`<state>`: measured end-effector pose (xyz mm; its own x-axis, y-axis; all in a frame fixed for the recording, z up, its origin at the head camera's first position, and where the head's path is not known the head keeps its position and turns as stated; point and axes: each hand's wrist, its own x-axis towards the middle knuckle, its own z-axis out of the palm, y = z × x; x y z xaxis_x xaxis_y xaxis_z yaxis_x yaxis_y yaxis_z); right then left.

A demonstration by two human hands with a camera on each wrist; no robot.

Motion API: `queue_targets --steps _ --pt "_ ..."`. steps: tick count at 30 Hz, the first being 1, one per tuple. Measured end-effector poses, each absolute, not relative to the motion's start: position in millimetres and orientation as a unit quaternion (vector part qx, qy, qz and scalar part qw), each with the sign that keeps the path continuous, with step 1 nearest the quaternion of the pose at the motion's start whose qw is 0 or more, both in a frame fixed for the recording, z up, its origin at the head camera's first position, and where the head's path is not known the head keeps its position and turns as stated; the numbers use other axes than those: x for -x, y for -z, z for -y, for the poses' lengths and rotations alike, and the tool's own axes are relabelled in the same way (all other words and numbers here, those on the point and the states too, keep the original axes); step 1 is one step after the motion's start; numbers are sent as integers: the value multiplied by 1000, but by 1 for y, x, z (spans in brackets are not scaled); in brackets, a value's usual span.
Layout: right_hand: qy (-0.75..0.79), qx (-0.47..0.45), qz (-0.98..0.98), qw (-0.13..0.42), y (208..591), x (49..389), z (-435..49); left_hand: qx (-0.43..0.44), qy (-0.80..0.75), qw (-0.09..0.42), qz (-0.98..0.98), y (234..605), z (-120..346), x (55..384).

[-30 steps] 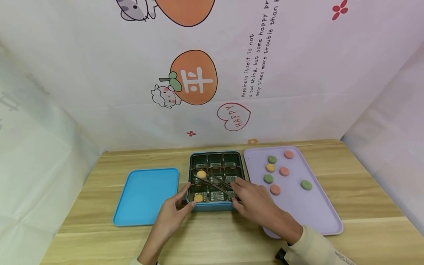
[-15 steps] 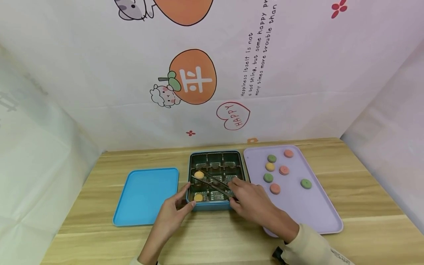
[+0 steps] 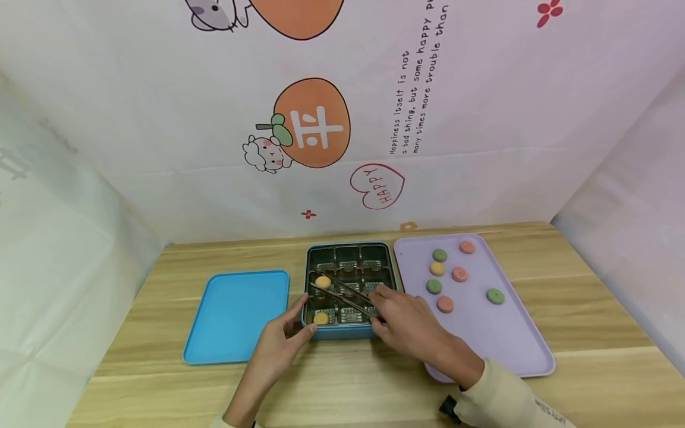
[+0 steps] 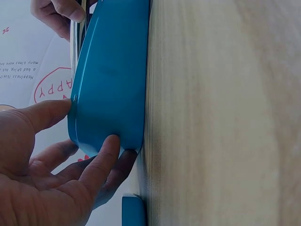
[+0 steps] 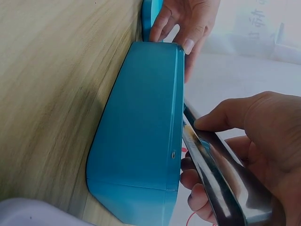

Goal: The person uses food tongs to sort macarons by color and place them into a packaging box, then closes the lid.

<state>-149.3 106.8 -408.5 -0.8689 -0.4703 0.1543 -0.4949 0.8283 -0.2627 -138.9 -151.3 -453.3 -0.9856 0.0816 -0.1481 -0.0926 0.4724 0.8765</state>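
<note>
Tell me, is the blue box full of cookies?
Not full: the box has an empty back row. Two yellow cookies show at its left; the right hand partly hides one corner.

On the pale sheet (image 3: 497, 119) behind the wooden table (image 3: 342, 380) are 2 oranges (image 3: 312, 123), a cat (image 3: 214, 15) and a sheep (image 3: 262, 154). 3 lines of lettering (image 3: 416, 98) run above a red heart (image 3: 377, 186), with 2 red flowers (image 3: 549, 12) well apart.

wood-grain tabletop (image 3: 342, 380) under flat blue tray (image 3: 235, 318), compartmented blue box (image 3: 342, 334), lilac tray (image 3: 497, 342)
</note>
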Motion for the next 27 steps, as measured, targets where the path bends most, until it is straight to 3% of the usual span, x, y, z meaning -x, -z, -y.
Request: queue_targets --steps 12,27 --pt "-156 -238 958 30 407 149 -105 1 -513 85 -854 454 152 139" --pt "-142 -243 958 53 409 149 -108 -2 -517 84 -852 455 152 139"
